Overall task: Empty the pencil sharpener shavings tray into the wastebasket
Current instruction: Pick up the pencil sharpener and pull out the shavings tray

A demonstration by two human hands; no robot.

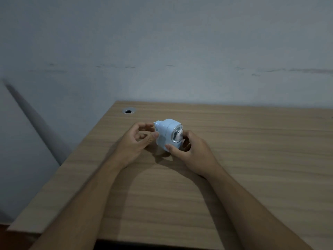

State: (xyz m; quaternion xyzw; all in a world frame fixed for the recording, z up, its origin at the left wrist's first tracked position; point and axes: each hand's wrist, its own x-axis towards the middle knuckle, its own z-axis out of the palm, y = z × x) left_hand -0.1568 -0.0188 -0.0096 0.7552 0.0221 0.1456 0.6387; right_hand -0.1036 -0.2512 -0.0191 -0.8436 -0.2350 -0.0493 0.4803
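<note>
A small light-blue pencil sharpener (168, 133) with a clear window on its right face stands on the wooden desk (234, 150), tilted a little. My right hand (191, 152) grips its lower right side, thumb on the front bottom edge. My left hand (138, 141) is beside its left end, fingers curled and apart, the thumb tip touching the body near the crank stub. The shavings tray cannot be told apart from the body. No wastebasket is in view.
A round cable hole (128, 111) sits near the desk's back left corner. A grey wall (162, 51) rises right behind the desk. The desk's left edge runs diagonally, with the floor below it at the far left.
</note>
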